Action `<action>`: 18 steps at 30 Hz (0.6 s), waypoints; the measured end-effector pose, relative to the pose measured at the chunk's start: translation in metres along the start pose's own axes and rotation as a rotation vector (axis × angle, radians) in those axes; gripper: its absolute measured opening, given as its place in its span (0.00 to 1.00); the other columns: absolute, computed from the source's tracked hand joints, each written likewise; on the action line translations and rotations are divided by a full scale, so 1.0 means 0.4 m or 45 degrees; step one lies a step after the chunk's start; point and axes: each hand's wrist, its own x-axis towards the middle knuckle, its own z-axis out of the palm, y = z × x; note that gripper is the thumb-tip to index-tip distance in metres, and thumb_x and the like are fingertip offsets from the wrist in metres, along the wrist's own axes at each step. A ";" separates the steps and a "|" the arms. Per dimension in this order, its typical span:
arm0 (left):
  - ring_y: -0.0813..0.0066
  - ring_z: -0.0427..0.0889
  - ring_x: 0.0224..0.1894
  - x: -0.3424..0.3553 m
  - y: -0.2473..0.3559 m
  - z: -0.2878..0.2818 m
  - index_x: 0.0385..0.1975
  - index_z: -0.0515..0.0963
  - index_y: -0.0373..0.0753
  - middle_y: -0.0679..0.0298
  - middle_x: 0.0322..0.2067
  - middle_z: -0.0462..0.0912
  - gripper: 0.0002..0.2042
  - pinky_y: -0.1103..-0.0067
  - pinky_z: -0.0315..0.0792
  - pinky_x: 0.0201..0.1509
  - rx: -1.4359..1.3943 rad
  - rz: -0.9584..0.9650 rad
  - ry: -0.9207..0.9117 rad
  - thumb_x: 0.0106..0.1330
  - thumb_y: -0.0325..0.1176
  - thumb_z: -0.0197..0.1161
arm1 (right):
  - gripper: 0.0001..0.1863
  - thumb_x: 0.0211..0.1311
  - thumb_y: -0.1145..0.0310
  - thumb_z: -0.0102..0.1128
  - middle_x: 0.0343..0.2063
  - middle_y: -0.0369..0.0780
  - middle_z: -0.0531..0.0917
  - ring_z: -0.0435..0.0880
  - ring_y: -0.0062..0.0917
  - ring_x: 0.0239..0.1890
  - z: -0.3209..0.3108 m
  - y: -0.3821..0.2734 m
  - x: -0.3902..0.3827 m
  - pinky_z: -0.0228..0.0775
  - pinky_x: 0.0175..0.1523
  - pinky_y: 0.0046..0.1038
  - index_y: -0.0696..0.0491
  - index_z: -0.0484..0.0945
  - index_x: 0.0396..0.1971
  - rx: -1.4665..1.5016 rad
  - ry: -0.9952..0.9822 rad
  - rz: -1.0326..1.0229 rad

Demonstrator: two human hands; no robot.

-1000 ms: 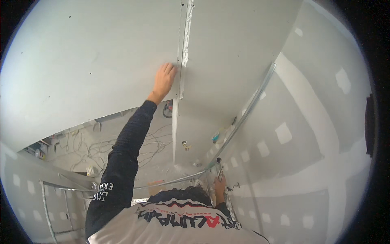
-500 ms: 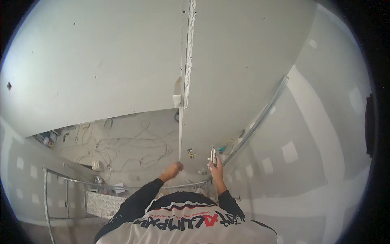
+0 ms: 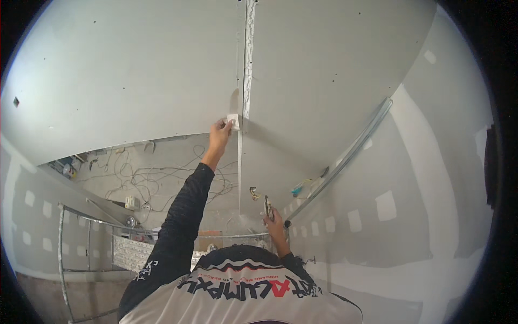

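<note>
My left hand (image 3: 219, 137) is raised to the corner of the board walls, its fingers closed on a small white flap (image 3: 232, 120) that looks like a loose end of tape. Just above the flap, a brownish curved strip or shadow (image 3: 234, 101) runs beside the board edge. Along the corner climbs a narrow strip (image 3: 249, 59) smeared with white compound. Lower down, my right hand (image 3: 275, 220) grips a slim, white-spattered hand tool (image 3: 268, 206), pointed upward in front of the right board; its exact kind is unclear.
A metal scaffold rail (image 3: 89, 218) curves round at left and in front. Cables (image 3: 162, 173) lie tangled on the floor below. Wires (image 3: 253, 192) stick out of the right board, and a metal channel (image 3: 345, 162) runs along the right wall.
My left hand has reached up and forward from beside the board's lower end and taken hold of the white flap. My right hand, with the tool, has shifted slightly left.
</note>
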 end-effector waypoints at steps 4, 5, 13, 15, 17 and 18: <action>0.71 0.79 0.24 -0.039 -0.222 -0.071 0.31 0.82 0.31 0.54 0.23 0.82 0.16 0.68 0.69 0.29 0.739 0.109 -0.024 0.70 0.41 0.69 | 0.22 0.68 0.77 0.63 0.33 0.35 0.83 0.81 0.18 0.29 -0.022 0.008 0.000 0.74 0.34 0.24 0.58 0.75 0.62 0.012 0.067 0.008; 0.62 0.82 0.27 -0.072 -0.311 -0.086 0.32 0.82 0.31 0.49 0.26 0.82 0.16 0.65 0.70 0.31 0.895 0.170 -0.059 0.69 0.41 0.68 | 0.22 0.68 0.77 0.63 0.32 0.34 0.83 0.80 0.17 0.28 -0.028 0.006 0.002 0.73 0.34 0.23 0.58 0.75 0.61 0.027 0.083 0.055; 0.41 0.83 0.54 -0.633 -0.910 -0.309 0.44 0.87 0.32 0.44 0.52 0.85 0.21 0.56 0.75 0.61 1.477 -0.573 -1.270 0.62 0.46 0.64 | 0.21 0.68 0.77 0.63 0.32 0.34 0.84 0.81 0.17 0.29 -0.056 -0.021 0.009 0.73 0.34 0.22 0.56 0.75 0.59 0.041 0.044 0.082; 0.42 0.78 0.64 -0.680 -0.912 -0.343 0.61 0.78 0.31 0.44 0.63 0.79 0.29 0.58 0.71 0.69 1.469 -0.363 -1.178 0.68 0.49 0.63 | 0.22 0.68 0.77 0.63 0.34 0.35 0.84 0.81 0.17 0.29 -0.052 -0.020 0.016 0.73 0.34 0.23 0.57 0.74 0.61 0.040 0.044 0.064; 0.43 0.75 0.67 -0.612 -0.850 -0.362 0.66 0.73 0.31 0.43 0.66 0.75 0.32 0.58 0.68 0.71 1.450 -0.468 -1.013 0.71 0.50 0.61 | 0.27 0.69 0.78 0.61 0.40 0.38 0.84 0.81 0.19 0.31 -0.046 -0.015 0.025 0.76 0.36 0.25 0.57 0.69 0.67 0.128 -0.059 0.088; 0.43 0.72 0.70 -0.566 -0.804 -0.360 0.72 0.67 0.31 0.43 0.70 0.71 0.35 0.58 0.66 0.73 1.506 -0.615 -0.924 0.73 0.51 0.60 | 0.27 0.69 0.78 0.61 0.40 0.38 0.84 0.81 0.19 0.31 -0.040 -0.014 0.035 0.76 0.36 0.25 0.57 0.69 0.67 0.178 -0.090 0.018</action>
